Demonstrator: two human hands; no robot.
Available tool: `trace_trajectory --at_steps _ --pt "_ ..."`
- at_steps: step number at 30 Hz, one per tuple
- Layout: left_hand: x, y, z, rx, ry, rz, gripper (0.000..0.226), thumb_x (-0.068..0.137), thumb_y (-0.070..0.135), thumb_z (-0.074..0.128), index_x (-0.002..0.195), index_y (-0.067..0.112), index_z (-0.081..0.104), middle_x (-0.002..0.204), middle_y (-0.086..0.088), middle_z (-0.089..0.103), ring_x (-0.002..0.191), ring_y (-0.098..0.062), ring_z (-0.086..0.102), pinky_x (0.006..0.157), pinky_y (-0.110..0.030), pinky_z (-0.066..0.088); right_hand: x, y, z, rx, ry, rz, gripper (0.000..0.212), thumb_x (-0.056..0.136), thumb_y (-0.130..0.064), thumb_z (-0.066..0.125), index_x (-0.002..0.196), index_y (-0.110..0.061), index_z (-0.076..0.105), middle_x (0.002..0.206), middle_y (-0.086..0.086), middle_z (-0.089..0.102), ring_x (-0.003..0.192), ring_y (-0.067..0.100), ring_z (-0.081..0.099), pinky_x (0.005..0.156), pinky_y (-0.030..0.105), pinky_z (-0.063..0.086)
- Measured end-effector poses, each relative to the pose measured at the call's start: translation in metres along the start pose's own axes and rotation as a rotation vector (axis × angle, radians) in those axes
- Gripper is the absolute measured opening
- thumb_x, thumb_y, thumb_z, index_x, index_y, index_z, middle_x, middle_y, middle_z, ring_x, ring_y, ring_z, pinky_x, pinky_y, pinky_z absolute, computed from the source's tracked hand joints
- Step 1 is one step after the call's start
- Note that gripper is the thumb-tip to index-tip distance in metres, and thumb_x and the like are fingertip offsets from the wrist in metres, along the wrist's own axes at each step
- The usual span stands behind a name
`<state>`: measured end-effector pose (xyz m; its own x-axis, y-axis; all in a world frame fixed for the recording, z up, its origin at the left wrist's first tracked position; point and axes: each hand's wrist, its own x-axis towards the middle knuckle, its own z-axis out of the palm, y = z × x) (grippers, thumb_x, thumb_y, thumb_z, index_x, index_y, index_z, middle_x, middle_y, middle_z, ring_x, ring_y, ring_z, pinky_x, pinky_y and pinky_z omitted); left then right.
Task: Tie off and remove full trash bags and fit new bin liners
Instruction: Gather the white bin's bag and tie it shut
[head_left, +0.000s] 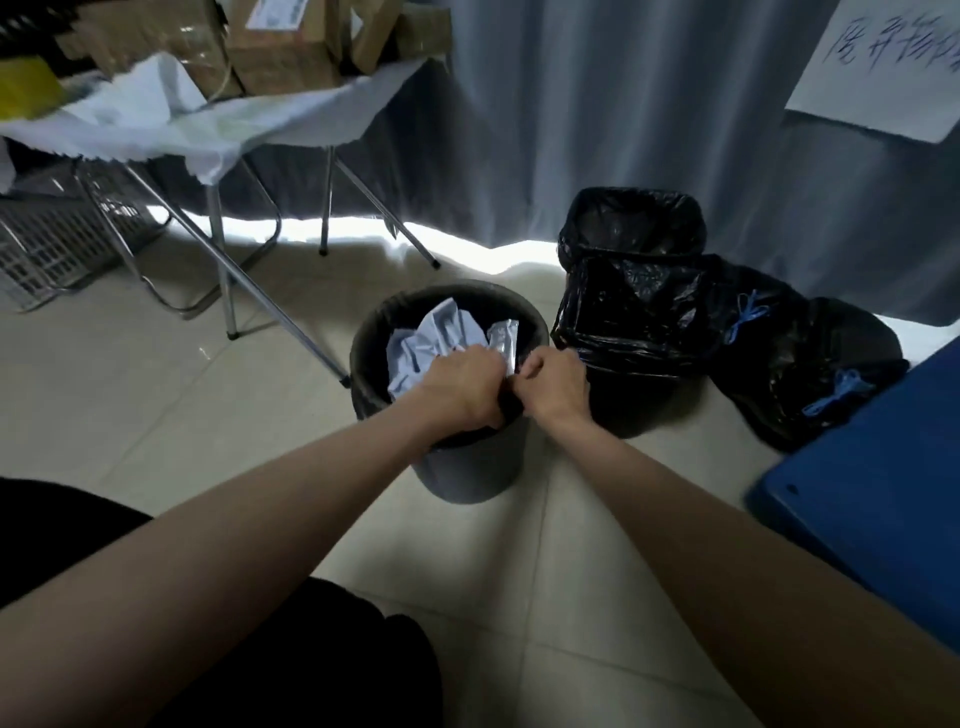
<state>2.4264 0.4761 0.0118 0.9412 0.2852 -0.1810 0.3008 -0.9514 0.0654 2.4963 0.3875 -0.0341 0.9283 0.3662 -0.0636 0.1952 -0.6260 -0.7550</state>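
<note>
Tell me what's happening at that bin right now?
A person is crouched over the round dark-grey plastic bin, both hands at its near rim. The left hand and right hand each have a grip on the black liner edge, gathering it. Crumpled white paper waste still fills the bin. Beside it stand a freshly lined second black bin and two tied black trash bags with blue drawstrings.

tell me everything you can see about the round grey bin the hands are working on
The round grey bin stands upright on the tiled floor, plastic by its look, lined with a black bag folded over its rim. Crumpled white paper fills it. The left hand and right hand grip the liner at the near rim.
</note>
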Motion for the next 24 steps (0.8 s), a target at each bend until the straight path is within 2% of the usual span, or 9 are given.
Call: trace_trajectory --at_steps 2,5,7,9,13,16,19,21,24 --pt "-0.021 0.012 0.005 -0.038 -0.011 0.039 0.037 0.069 0.034 0.08 0.098 0.015 0.067 0.091 -0.009 0.062 0.089 -0.029 0.062 0.065 -0.034 0.043 -0.018 0.013 -0.013 0.006 -0.029 0.036 0.019 0.073 -0.018 0.072 0.061 -0.021 0.057 0.097 0.011 0.066 0.075 0.031 0.069 0.079 0.04 0.058" --pt "-0.045 0.027 0.01 -0.017 -0.035 0.13 0.03 0.065 0.032 0.084 0.088 0.021 0.068 0.086 -0.004 0.059 0.082 -0.026 0.06 0.062 -0.031 0.042 -0.039 0.029 -0.035 -0.025 -0.036 0.07 0.024 0.071 -0.021 0.075 0.06 -0.02 0.054 0.096 0.011 0.068 0.078 0.029 0.07 0.079 0.034 0.056" --pt "-0.057 0.034 0.016 -0.057 -0.048 0.171 0.028 0.063 0.032 0.086 0.081 0.025 0.066 0.088 -0.002 0.065 0.082 -0.022 0.06 0.067 -0.032 0.049 -0.05 0.039 -0.05 -0.077 -0.043 0.06 0.028 0.071 -0.021 0.076 0.058 -0.02 0.052 0.094 0.009 0.067 0.082 0.027 0.067 0.073 0.027 0.05" --pt "-0.065 0.042 0.021 -0.134 -0.054 0.203 0.032 0.06 0.033 0.088 0.073 0.029 0.06 0.086 0.002 0.067 0.084 -0.019 0.061 0.075 -0.035 0.053 -0.061 0.05 -0.063 -0.11 -0.044 0.054 0.029 0.07 -0.021 0.076 0.057 -0.02 0.05 0.094 0.01 0.067 0.084 0.027 0.065 0.071 0.028 0.048" --pt "-0.069 0.066 0.027 -0.198 -0.078 0.291 0.032 0.059 0.03 0.09 0.073 0.027 0.061 0.081 0.007 0.066 0.083 -0.013 0.058 0.077 -0.034 0.051 -0.082 0.072 -0.089 -0.183 -0.024 0.097 0.026 0.072 -0.025 0.073 0.06 -0.02 0.05 0.093 0.01 0.066 0.086 0.026 0.063 0.073 0.029 0.046" --pt "-0.067 0.091 0.03 -0.238 -0.089 0.365 0.03 0.059 0.031 0.089 0.071 0.026 0.062 0.076 0.011 0.065 0.078 -0.011 0.058 0.074 -0.033 0.052 -0.094 0.089 -0.117 -0.219 -0.008 0.133 0.025 0.074 -0.024 0.074 0.063 -0.019 0.052 0.086 0.009 0.066 0.08 0.027 0.065 0.071 0.032 0.053" --pt "-0.065 0.124 0.033 -0.256 -0.085 0.473 0.026 0.065 0.03 0.087 0.074 0.022 0.064 0.076 0.008 0.066 0.077 -0.013 0.06 0.072 -0.031 0.05 -0.101 0.108 -0.147 -0.281 -0.014 0.147 0.02 0.075 -0.022 0.075 0.07 -0.011 0.059 0.085 0.012 0.067 0.078 0.029 0.066 0.072 0.041 0.057" --pt "-0.064 0.148 0.035 -0.242 -0.052 0.544 0.025 0.069 0.033 0.084 0.078 0.021 0.063 0.079 0.005 0.066 0.079 -0.016 0.06 0.07 -0.032 0.049 -0.102 0.12 -0.168 -0.342 -0.008 0.167 0.017 0.077 -0.02 0.073 0.078 -0.007 0.062 0.089 0.013 0.067 0.084 0.029 0.064 0.076 0.043 0.056" --pt "-0.059 0.18 0.038 -0.226 0.011 0.625 0.027 0.074 0.038 0.08 0.079 0.019 0.061 0.081 0.002 0.064 0.079 -0.019 0.06 0.066 -0.034 0.049 -0.098 0.139 -0.198 -0.38 0.015 0.164 0.007 0.081 -0.011 0.066 0.082 -0.009 0.06 0.093 0.009 0.066 0.089 0.027 0.061 0.073 0.035 0.05"
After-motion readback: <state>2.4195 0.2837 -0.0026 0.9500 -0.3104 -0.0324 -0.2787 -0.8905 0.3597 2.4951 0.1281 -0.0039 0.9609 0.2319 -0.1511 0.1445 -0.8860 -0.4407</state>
